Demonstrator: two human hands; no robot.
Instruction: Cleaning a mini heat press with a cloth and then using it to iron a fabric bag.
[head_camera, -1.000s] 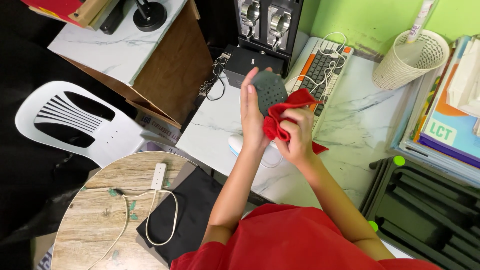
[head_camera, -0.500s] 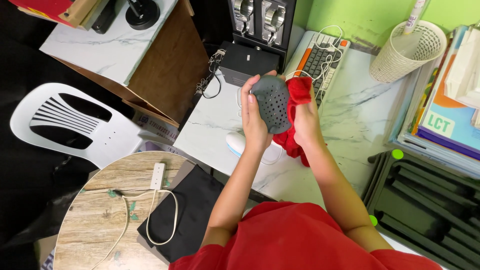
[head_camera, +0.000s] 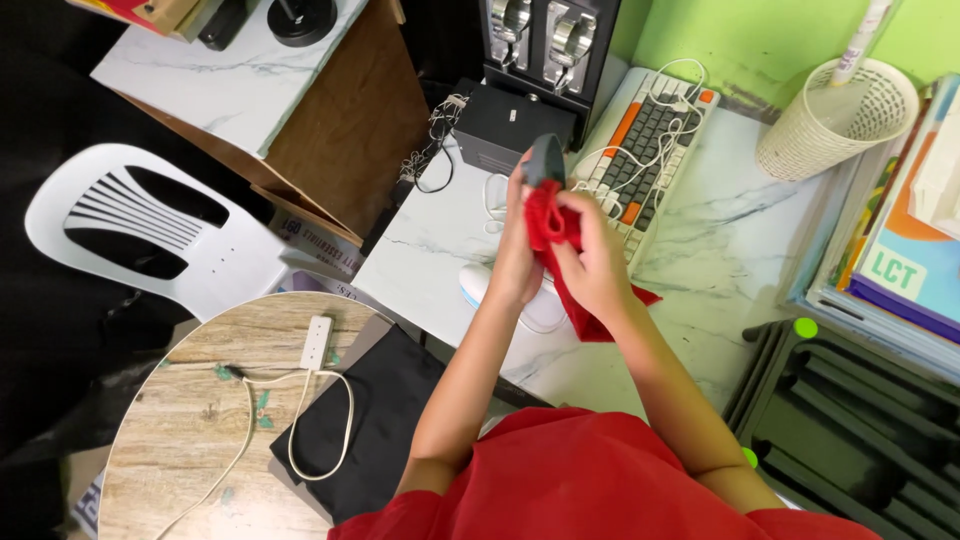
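My left hand (head_camera: 517, 250) holds a dark grey computer mouse (head_camera: 543, 160) up above the marble desk (head_camera: 440, 260), edge-on to the camera. My right hand (head_camera: 597, 260) grips a red cloth (head_camera: 550, 232) and presses it against the mouse's lower side. The cloth's loose end hangs down to the desk near my right wrist. A white mouse-shaped object (head_camera: 478, 285) lies on the desk under my left forearm, partly hidden.
A keyboard (head_camera: 640, 140) with grey and orange keys and a white cable lies behind my hands. A black box (head_camera: 512, 125), a white mesh basket (head_camera: 835, 120), stacked books (head_camera: 900, 260), a white plastic chair (head_camera: 150, 230) and a round wooden table (head_camera: 190, 420) with a power strip surround the desk.
The mouse has turned from showing its perforated top to edge-on. My right hand moved the red cloth from its right side to below it.
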